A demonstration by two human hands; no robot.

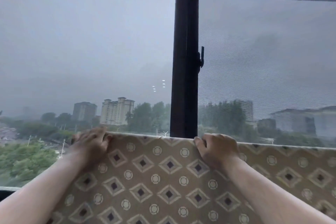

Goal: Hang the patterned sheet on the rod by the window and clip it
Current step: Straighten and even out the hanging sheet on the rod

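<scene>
The patterned sheet (163,178), tan with dark diamonds and pale rings, hangs spread across the lower half of the view in front of the window. Its top edge runs level from the left hand to the right border. My left hand (91,143) is blurred and curls over the sheet's top left corner. My right hand (216,146) grips the top edge near the middle, fingers folded over it. The rod is hidden under the fabric fold. No clip is in view.
A dark vertical window frame (185,60) with a latch (201,56) stands just behind the sheet between my hands. Mesh-screened glass fills both sides, showing buildings and trees outside. A dark ledge (7,190) sits at lower left.
</scene>
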